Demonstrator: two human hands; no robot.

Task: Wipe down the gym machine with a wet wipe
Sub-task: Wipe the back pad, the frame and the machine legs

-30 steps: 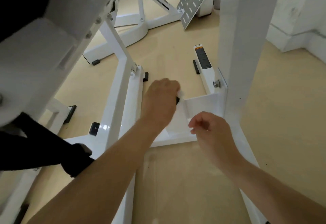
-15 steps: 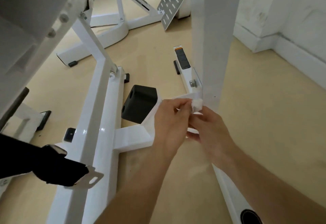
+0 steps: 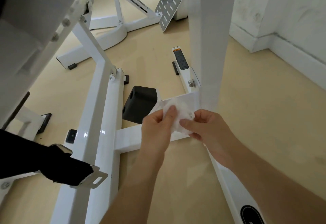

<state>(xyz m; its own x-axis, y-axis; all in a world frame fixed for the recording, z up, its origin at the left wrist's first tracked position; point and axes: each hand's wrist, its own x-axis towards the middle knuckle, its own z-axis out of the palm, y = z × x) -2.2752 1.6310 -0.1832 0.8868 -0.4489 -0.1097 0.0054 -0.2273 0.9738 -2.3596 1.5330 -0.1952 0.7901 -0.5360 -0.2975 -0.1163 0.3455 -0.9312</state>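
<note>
Hands meet mid-frame, left hand [image 3: 157,128] and right hand [image 3: 206,128] both pinching a crumpled wet wipe [image 3: 181,116] (seemingly clear of the white machine frame [image 3: 104,111]) beside a black rubber block [image 3: 139,103].

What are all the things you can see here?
wipe: one, white, crumpled between both hands
gym machine: one, white, bars under and beside the hands
block: one, black, on the machine left of the wipe
label: one, black and orange, on the bar beyond the wipe
plate with holes: one, grey, far back
strap: one, black with metal buckle, lower left
left hand: one, pinches the wipe
right hand: one, pinches the wipe
</note>
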